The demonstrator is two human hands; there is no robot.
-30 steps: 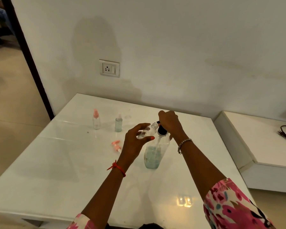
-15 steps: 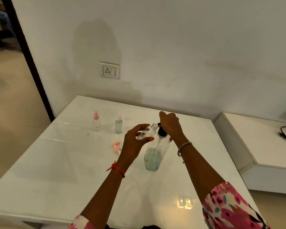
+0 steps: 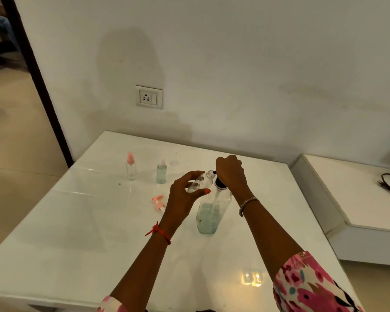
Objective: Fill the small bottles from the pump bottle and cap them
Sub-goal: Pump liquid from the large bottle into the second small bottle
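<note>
Small bottle (image 3: 203, 180): uncapped, tilted, gripped by the left hand (image 3: 184, 199), mouth at the pump spout.
Pump bottle (image 3: 212, 212): upright below the right hand (image 3: 231, 173), whose fingers curl around its pump head.
Pink cap (image 3: 158, 202): on the desk (image 3: 77, 221), just left of the left hand.
Pink-topped bottle (image 3: 131, 167), bluish bottle (image 3: 161, 174): standing farther left, beyond the hands.

There is only one view, from the person's head: it looks forward and down over the white table (image 3: 65, 233), close, facing the wall (image 3: 234, 64) behind.
</note>
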